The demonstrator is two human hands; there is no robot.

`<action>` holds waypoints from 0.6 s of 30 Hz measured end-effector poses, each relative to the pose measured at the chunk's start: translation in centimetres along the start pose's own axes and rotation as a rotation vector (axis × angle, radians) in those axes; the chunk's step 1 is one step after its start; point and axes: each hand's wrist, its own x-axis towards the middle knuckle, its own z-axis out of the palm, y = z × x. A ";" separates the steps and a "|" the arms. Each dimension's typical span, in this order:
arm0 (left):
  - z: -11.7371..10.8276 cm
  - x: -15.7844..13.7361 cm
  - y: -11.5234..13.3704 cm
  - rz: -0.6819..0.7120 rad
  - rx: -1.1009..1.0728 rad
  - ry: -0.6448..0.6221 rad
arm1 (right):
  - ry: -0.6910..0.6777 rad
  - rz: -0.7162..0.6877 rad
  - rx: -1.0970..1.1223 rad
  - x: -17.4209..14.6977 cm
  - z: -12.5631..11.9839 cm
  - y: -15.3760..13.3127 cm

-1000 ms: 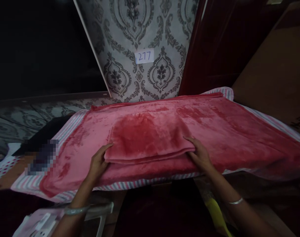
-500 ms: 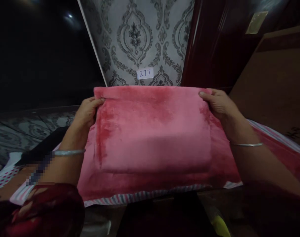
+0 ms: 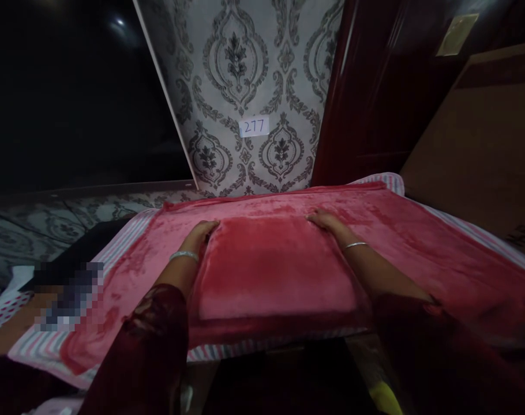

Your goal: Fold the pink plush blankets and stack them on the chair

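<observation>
A rectangular red-pink plush cloth (image 3: 275,265) lies flat on a larger pink plush blanket (image 3: 418,248) with a striped border. Whether the two pieces are joined, I cannot tell. At the far left corner of the cloth, my left hand (image 3: 204,230) is closed on its edge, with the fingertips partly hidden. My right hand (image 3: 325,220) grips the far right corner between thumb and fingers. Both arms reach forward over the blanket, one on each side of the cloth.
Behind the blanket is a patterned wall with a paper label (image 3: 254,126) reading 277. A large dark screen (image 3: 81,104) stands at left, a dark red door panel (image 3: 375,98) and a cardboard box (image 3: 483,138) at right. Something yellow (image 3: 386,397) shows below the front edge.
The cloth, held up by its top corners before, has come down flat onto the blanket. Both hands have moved lower, farther away and closer together, uncovering the blanket's far edge.
</observation>
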 end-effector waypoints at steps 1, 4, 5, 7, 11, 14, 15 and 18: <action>0.5 0.2 0.6 0.027 0.062 0.023 | -0.003 0.047 -0.041 0.4 0.1 -0.9; 3.4 0.0 2.4 0.167 0.233 0.059 | -0.028 0.020 -0.247 0.1 1.7 -4.4; 4.8 -0.4 2.7 0.251 0.301 0.038 | -0.058 -0.072 -0.333 -0.4 2.5 -5.6; 7.6 -1.5 2.5 0.516 0.567 -0.079 | -0.131 -0.255 -0.442 -2.0 4.5 -7.4; 11.2 -3.1 0.3 0.689 0.998 -0.249 | -0.196 -0.360 -0.487 -4.4 7.5 -7.7; 11.8 -2.9 -1.1 0.645 1.036 -0.276 | -0.196 -0.355 -0.462 -4.6 8.3 -6.6; 11.8 -2.7 -1.3 0.640 1.038 -0.282 | -0.196 -0.355 -0.458 -4.5 8.4 -6.4; 11.8 -2.3 -1.7 0.655 1.041 -0.270 | -0.192 -0.346 -0.455 -4.3 8.6 -6.1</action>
